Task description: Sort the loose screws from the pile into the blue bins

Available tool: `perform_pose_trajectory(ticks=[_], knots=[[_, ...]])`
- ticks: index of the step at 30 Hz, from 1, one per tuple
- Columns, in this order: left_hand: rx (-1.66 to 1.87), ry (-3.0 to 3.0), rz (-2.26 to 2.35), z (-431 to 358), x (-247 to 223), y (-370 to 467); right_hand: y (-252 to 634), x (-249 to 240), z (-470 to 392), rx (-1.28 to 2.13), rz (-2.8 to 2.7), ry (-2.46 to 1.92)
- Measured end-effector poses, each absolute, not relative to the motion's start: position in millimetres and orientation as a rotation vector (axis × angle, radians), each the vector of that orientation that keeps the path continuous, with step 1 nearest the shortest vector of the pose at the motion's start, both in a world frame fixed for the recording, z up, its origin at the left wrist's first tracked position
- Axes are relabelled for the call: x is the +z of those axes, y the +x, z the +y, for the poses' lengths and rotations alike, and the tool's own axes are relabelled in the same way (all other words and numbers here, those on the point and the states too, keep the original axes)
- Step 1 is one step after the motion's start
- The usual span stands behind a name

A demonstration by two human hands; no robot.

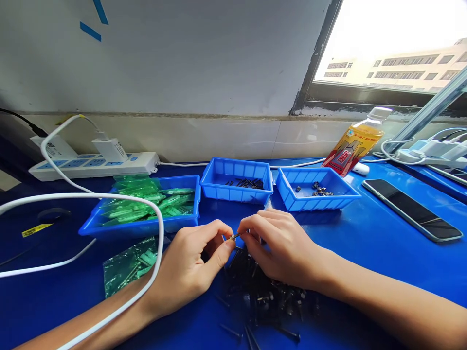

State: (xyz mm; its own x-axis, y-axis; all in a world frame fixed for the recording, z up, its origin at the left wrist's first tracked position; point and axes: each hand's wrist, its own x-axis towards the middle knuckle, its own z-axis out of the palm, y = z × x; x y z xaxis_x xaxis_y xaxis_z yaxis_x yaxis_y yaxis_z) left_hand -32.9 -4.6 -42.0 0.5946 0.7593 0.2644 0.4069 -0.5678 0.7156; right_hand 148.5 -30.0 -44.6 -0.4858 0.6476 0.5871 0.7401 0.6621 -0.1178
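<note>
Here, in the head view, we take the small screw (237, 236) between the fingertips as the centre of our clock. We see the left hand (197, 265), at eight o'clock, pinching its left end between thumb and forefinger, while the right hand (282, 245), at three o'clock, grips the other end with its fingertips. A nut seems to sit on the screw near the left thumb, though the fingers cover too much for us to be sure.

From five to six o'clock, below the hands, we find a loose pile of dark screws (268, 296) spread on the blue table (182, 325). At twelve o'clock stands the middle tray (233, 193), holding more dark screws. At two o'clock we have the right tray (317, 203), with small metal nuts (321, 190) in it, and beyond that a tilted drink bottle (352, 143). A phone (412, 209) lies flat near three o'clock.

At ten o'clock we see the left tray (184, 222) heaped with green packets (146, 201), and behind it a white power strip (143, 163). Between eight and nine, one clear green bag (126, 272) lies partly behind the left forearm, and a white cable (159, 238) loops in front of that forearm.
</note>
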Motion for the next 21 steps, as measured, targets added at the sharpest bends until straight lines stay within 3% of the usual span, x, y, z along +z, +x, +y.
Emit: perform_pose_trajectory(ticks=[21], knots=[[0.732, 2.169, 0.995, -4.6, -42.8, -33.2, 149.3, -44.4, -30.1, -0.202, -2.292, -1.073]])
